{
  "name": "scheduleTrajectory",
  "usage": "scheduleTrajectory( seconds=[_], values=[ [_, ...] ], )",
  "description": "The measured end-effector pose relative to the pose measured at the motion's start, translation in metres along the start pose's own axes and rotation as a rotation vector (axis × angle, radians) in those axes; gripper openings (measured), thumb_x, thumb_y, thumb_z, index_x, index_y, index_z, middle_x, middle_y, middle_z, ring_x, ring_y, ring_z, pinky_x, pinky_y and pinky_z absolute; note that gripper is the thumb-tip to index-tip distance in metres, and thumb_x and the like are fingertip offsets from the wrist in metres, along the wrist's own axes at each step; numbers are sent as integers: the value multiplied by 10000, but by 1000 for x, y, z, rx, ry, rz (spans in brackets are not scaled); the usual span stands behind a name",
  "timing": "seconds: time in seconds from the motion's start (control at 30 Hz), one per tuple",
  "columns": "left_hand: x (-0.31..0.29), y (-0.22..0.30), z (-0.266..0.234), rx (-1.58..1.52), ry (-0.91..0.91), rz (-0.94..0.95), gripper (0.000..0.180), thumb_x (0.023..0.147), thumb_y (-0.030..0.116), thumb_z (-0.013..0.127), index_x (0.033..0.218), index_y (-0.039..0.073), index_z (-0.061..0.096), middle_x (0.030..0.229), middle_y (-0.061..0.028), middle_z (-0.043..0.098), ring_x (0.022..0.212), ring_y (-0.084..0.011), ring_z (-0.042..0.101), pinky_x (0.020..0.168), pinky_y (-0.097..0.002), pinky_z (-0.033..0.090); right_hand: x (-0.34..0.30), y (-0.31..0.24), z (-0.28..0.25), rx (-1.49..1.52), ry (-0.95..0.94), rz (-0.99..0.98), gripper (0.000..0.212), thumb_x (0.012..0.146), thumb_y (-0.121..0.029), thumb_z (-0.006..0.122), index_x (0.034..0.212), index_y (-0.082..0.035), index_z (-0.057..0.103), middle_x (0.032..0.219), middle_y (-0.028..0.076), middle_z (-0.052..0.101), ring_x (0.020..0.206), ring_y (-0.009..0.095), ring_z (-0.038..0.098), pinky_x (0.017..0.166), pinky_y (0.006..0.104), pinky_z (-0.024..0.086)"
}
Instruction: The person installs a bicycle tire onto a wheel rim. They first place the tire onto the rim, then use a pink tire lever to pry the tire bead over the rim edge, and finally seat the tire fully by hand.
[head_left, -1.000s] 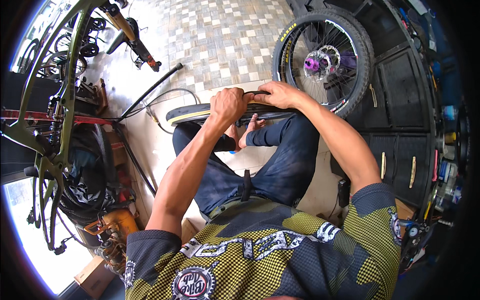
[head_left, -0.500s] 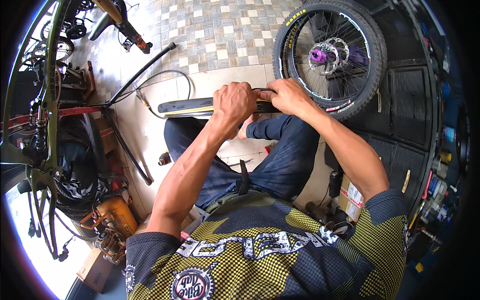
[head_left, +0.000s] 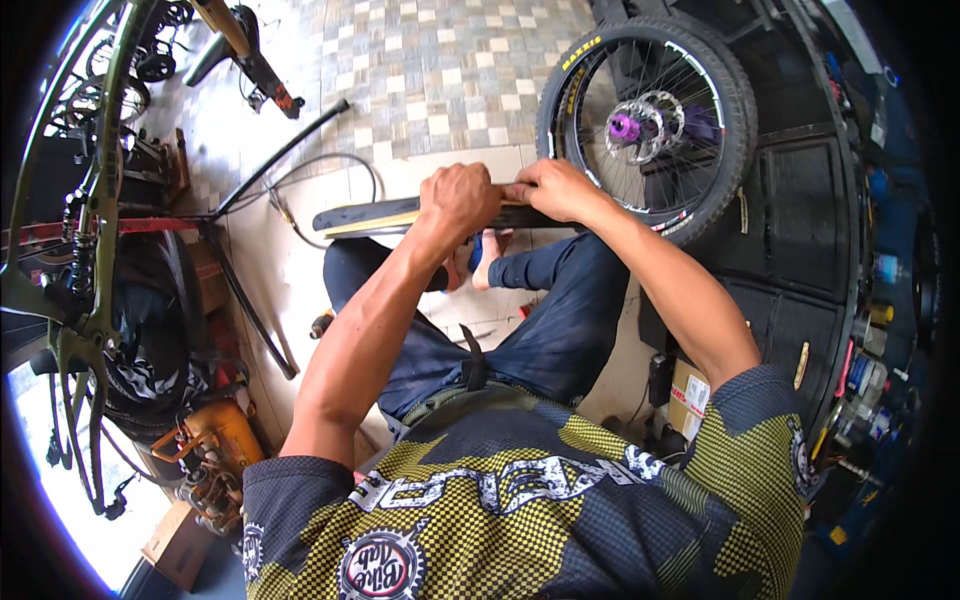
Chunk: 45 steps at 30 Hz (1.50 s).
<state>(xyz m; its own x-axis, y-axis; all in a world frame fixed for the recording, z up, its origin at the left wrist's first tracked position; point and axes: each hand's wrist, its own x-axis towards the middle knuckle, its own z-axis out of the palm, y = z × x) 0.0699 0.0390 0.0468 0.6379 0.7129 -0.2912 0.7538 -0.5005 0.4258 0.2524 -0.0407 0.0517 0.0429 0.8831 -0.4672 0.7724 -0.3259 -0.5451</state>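
A bicycle tyre (head_left: 365,214), black with a tan band along it, shows nearly edge-on across my knees. My left hand (head_left: 460,200) is closed over its top, knuckles up. Just to the right, my right hand (head_left: 562,190) grips the tyre's edge, thumb and fingers pressed together near the left hand. Both palms and the part of the tyre beneath them are hidden. My bare feet (head_left: 487,262) show below it, between my trouser legs.
Another wheel with a knobbly tyre (head_left: 738,130) and purple hub (head_left: 624,126) leans at the right against black panels. On the left are an olive bike frame (head_left: 100,335), a black-legged stand (head_left: 250,300), a looped cable (head_left: 368,172) and a yellow machine (head_left: 228,436).
My right hand has shifted slightly, and the black loop that stood up by its thumb no longer shows. The left hand keeps its hold; the whole view has moved a little.
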Motion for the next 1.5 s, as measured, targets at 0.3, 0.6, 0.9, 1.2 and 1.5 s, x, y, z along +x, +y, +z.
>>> scheduleTrajectory(
  seconds=[0.3, 0.6, 0.9, 1.2, 1.5],
  values=[
    [-35, 14, 13, -10, -1, -8, 476, 989, 472, 652, 858, 35, 787, 801, -218, 749, 807, -416, 749, 771, -530, 588, -32, 32, 8, -56, -49, -41, 439, 969, -471, 724, 1047, -47, 804, 932, 222, 765, 906, 383, 742, 836, 480, 555],
    [-31, 18, 14, -16, -46, -19, 409, 960, 416, 711, 888, 20, 787, 836, -233, 756, 828, -430, 759, 752, -526, 597, -33, 10, 18, -67, 51, 89, 371, 944, -394, 745, 978, -31, 811, 873, 272, 736, 889, 456, 729, 824, 535, 550],
    [-23, 14, 3, -7, -106, -3, 487, 974, 491, 678, 953, 20, 799, 917, -264, 766, 914, -448, 762, 834, -528, 596, -32, 64, 22, 229, -36, -83, 629, 979, -607, 679, 1096, 5, 760, 922, 233, 741, 852, 317, 712, 807, 441, 545],
    [-6, -3, 8, -45, -267, 278, 622, 1029, 551, 591, 862, -24, 757, 836, -273, 734, 823, -463, 735, 784, -548, 570, -45, 48, 13, -5, 44, -13, 513, 983, -534, 695, 1017, -24, 739, 909, 241, 730, 887, 426, 707, 798, 492, 531],
    [-6, 19, 1, 54, -203, 203, 498, 980, 453, 678, 842, -17, 768, 757, -267, 713, 736, -462, 724, 718, -549, 569, -44, 26, 8, 36, 97, 106, 475, 947, -476, 744, 946, -1, 733, 926, 282, 719, 933, 490, 685, 825, 546, 517]
  ],
)
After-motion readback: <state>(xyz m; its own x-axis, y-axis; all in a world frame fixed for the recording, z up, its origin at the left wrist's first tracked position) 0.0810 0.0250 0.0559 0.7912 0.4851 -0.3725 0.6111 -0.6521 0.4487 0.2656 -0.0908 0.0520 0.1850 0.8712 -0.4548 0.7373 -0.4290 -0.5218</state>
